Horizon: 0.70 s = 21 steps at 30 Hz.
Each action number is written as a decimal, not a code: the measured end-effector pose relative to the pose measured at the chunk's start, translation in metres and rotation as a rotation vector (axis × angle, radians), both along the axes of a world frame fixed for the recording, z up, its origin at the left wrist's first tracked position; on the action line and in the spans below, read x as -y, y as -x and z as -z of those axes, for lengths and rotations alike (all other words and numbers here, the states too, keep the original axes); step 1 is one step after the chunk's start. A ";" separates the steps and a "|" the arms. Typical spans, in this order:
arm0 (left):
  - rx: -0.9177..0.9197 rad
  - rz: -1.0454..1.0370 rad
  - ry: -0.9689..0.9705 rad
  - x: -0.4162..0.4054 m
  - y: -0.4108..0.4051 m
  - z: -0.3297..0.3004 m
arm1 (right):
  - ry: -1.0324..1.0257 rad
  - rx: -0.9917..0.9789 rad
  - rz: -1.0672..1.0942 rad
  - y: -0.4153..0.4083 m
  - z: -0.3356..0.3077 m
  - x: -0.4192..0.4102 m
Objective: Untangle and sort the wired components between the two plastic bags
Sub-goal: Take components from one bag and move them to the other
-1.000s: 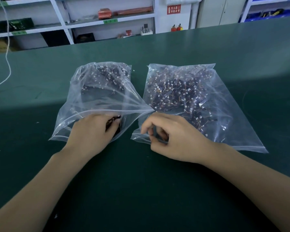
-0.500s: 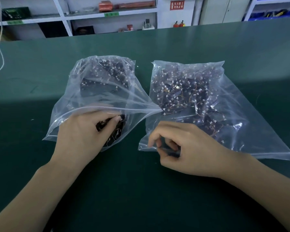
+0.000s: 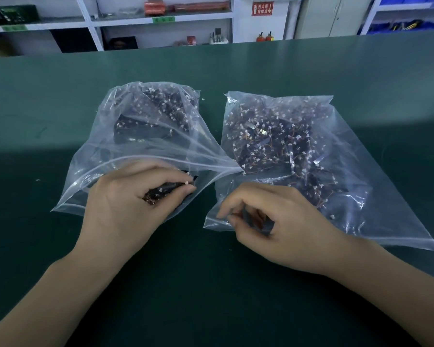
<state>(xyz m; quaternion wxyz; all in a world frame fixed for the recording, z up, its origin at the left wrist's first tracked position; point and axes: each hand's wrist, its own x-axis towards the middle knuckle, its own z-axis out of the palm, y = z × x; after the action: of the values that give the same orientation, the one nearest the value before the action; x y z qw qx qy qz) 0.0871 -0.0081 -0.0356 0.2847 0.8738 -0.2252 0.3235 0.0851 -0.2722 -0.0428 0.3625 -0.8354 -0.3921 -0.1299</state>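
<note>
Left fingers point(image 3: 183, 190) pinch wired components point(image 3: 161, 194); right fingers point(image 3: 226, 209) seemingly grip bag point(image 3: 361, 196) edge

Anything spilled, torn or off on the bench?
Mostly fine. A few small white bits lie loose on the mat, one by the left bag top corner, one to its left. The left bag's corner is pulled taut across the right bag. No tears visible.

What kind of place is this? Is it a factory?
Probably a small electronics workshop or factory. A long green work table holds two clear bags stuffed with little wired parts, and white storage shelves with labels and blue bins line the back wall.
</note>
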 end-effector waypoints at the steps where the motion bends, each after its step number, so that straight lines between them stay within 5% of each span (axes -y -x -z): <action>1: -0.001 0.010 -0.005 0.002 0.001 -0.001 | -0.008 0.004 0.004 0.000 0.000 0.000; 8: 0.007 0.040 0.015 0.010 0.006 -0.003 | -0.072 0.009 0.040 -0.003 0.001 0.000; 15: -0.178 0.074 0.244 0.019 0.013 -0.003 | -0.097 -0.031 0.058 -0.005 0.003 0.000; 21: -0.068 -0.001 0.004 0.015 0.015 -0.006 | -0.113 -0.058 0.076 -0.006 0.003 0.000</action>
<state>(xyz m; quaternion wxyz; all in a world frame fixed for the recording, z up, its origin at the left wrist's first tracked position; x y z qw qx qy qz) 0.0723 -0.0229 -0.0296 0.2937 0.8839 -0.2143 0.2943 0.0906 -0.2723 -0.0454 0.4151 -0.8313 -0.3414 -0.1414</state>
